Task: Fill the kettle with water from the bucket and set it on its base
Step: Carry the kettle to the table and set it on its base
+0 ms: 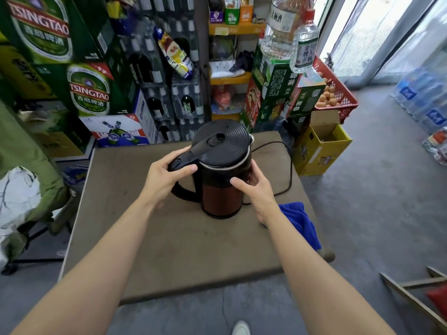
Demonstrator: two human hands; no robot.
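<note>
A black and dark red electric kettle (219, 197) stands upright on its base (221, 215) in the middle of a low brown table (183, 240). Its ribbed black lid (227, 143) is tilted up, partly open. My left hand (167, 175) grips the top of the kettle's black handle, thumb near the lid button. My right hand (254, 187) holds the kettle's right side. A black power cord (289, 165) loops from the base across the table's far right. No bucket is in view.
A blue cloth (302, 223) lies at the table's right edge. Stacked beer boxes (89, 90) and bottle packs stand behind the table. A yellow open carton (321, 146) and a red egg crate (336, 93) are at the right. A wooden frame (416, 293) lies at lower right.
</note>
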